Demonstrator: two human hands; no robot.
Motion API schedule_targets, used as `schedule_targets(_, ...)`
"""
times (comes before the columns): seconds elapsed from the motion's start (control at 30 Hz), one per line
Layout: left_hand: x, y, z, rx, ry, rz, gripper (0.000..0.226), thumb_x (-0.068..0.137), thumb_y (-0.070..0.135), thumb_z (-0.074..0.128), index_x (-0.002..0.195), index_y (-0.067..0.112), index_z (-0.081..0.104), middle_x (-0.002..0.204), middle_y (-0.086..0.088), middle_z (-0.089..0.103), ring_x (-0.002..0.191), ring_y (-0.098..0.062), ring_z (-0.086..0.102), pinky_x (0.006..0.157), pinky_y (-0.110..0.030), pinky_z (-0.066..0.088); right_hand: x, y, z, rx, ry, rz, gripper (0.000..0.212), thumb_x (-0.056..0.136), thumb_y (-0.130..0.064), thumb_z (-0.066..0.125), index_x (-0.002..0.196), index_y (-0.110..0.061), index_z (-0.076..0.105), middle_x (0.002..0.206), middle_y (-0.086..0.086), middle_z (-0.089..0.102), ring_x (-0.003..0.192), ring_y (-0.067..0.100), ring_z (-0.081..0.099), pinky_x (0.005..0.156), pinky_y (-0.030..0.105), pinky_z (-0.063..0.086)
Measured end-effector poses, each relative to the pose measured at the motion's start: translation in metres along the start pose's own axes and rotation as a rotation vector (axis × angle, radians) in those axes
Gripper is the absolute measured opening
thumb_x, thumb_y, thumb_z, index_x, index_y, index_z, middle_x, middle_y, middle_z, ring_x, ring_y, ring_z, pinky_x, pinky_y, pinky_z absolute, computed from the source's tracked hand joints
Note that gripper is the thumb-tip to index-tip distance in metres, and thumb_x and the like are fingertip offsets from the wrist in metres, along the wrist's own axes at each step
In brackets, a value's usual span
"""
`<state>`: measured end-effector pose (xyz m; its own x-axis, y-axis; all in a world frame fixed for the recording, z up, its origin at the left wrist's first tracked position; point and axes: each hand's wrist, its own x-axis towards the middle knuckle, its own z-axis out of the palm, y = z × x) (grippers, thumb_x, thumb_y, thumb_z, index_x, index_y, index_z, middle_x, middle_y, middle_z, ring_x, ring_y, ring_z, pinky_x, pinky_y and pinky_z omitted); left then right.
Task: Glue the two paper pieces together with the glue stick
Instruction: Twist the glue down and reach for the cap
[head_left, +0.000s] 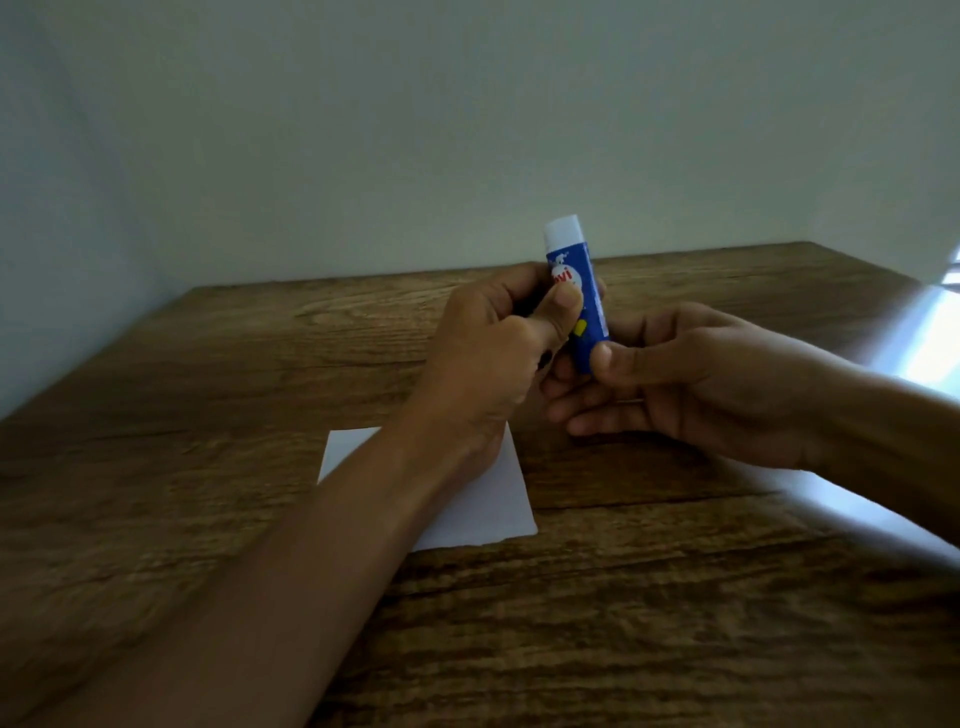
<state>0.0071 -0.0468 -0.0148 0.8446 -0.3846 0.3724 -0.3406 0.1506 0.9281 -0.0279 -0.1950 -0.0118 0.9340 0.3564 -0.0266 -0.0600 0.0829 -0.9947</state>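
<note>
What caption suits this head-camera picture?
Both hands, left hand and right hand, hold a glue stick above white paper.

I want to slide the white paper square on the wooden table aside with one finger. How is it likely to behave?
The white paper square lies flat and thin on the wooden table, so it probably slides easily and weighs little. Lifted by one edge it would likely droop, not stay stiff. The left forearm crosses it; whether it touches is unclear.

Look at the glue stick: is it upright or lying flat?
Roughly upright. The glue stick is held above the table, white end up, between left hand and right hand.
</note>
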Motion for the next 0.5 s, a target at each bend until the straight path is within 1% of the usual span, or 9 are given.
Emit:
schedule_targets(0.1,0.0,0.0,0.0,0.003,0.005,0.008,0.019,0.088,0.017,0.048,0.08,0.019,0.065,0.062,0.006,0.064,0.056,-0.009,0.057,0.051,-0.02,0.047,-0.002,-0.003,0.006,-0.129,0.058,-0.021,0.026,0.063,-0.018,0.064,0.085,-0.007,0.071,0.081,0.01,0.072,0.072,0.019,0.069,0.065,0.027,0.058)
schedule_targets(0.17,0.002,0.0,-0.001,0.003,0.054,-0.003,0.018,0.088,0.019,0.048,0.08,0.019,0.064,0.066,0.002,0.062,0.054,-0.008,0.052,0.05,-0.018,0.044,-0.004,-0.01,0.007,-0.306,0.109,-0.025,0.029,0.063,-0.029,0.066,0.084,-0.009,0.07,0.078,0.007,0.072,0.063,0.017,0.066,0.056,0.025,0.055)
schedule_targets(0.23,0.003,0.001,-0.003,0.026,0.128,0.005,0.017,0.088,0.021,0.048,0.08,0.021,0.063,0.073,-0.006,0.058,0.055,-0.01,0.044,0.05,-0.017,0.037,-0.006,-0.02,0.0,-0.455,0.236,-0.097,0.03,0.067,-0.038,0.064,0.083,-0.013,0.068,0.071,0.002,0.071,0.054,0.013,0.062,0.049,0.023,0.05)
schedule_targets(0.27,0.004,0.001,-0.003,0.037,0.156,0.016,0.016,0.088,0.021,0.049,0.079,0.022,0.062,0.072,-0.006,0.057,0.055,-0.01,0.041,0.049,-0.018,0.035,-0.007,-0.025,-0.007,-0.511,0.326,-0.157,0.025,0.073,-0.038,0.063,0.082,-0.016,0.068,0.068,0.0,0.07,0.051,0.011,0.059,0.046,0.023,0.048)
schedule_targets(0.33,0.003,0.001,-0.003,0.082,0.183,0.048,0.016,0.087,0.021,0.051,0.076,0.023,0.061,0.06,0.007,0.059,0.048,-0.001,0.045,0.048,-0.013,0.036,-0.008,-0.033,-0.025,-0.713,0.512,-0.3,0.009,0.083,-0.028,0.061,0.079,-0.022,0.068,0.062,-0.005,0.068,0.048,0.006,0.057,0.046,0.02,0.044)
schedule_targets(0.4,0.002,-0.001,-0.001,0.158,0.188,0.077,0.014,0.086,0.021,0.053,0.074,0.022,0.061,0.055,0.014,0.057,0.046,0.004,0.049,0.048,-0.008,0.037,-0.009,-0.033,-0.035,-1.024,0.583,-0.381,0.013,0.083,-0.02,0.059,0.078,-0.03,0.067,0.063,-0.011,0.067,0.055,0.0,0.058,0.052,0.011,0.041)
schedule_targets(0.43,0.001,-0.003,0.0,0.189,0.185,0.082,0.012,0.086,0.022,0.054,0.077,0.021,0.062,0.059,0.013,0.058,0.047,0.005,0.051,0.049,-0.007,0.037,-0.009,-0.03,-0.036,-1.17,0.556,-0.373,0.017,0.082,-0.018,0.059,0.083,-0.034,0.065,0.071,-0.013,0.067,0.064,-0.002,0.059,0.055,0.009,0.039)
schedule_targets(0.47,0.0,-0.004,0.001,0.217,0.178,0.082,0.009,0.085,0.022,0.055,0.081,0.021,0.063,0.066,0.011,0.06,0.052,0.005,0.053,0.051,-0.009,0.039,-0.008,-0.026,-0.036,-1.306,0.503,-0.347,0.023,0.082,-0.016,0.059,0.092,-0.035,0.065,0.084,-0.013,0.067,0.072,0.0,0.057,0.059,0.011,0.037)
schedule_targets(0.5,0.0,-0.005,0.001,0.248,0.17,0.081,0.008,0.085,0.023,0.055,0.084,0.022,0.063,0.072,0.008,0.062,0.058,0.003,0.056,0.056,-0.012,0.042,-0.006,-0.02,-0.035,-1.429,0.437,-0.314,0.03,0.082,-0.013,0.058,0.104,-0.032,0.064,0.099,-0.005,0.067,0.081,0.006,0.055,0.064,0.015,0.035)
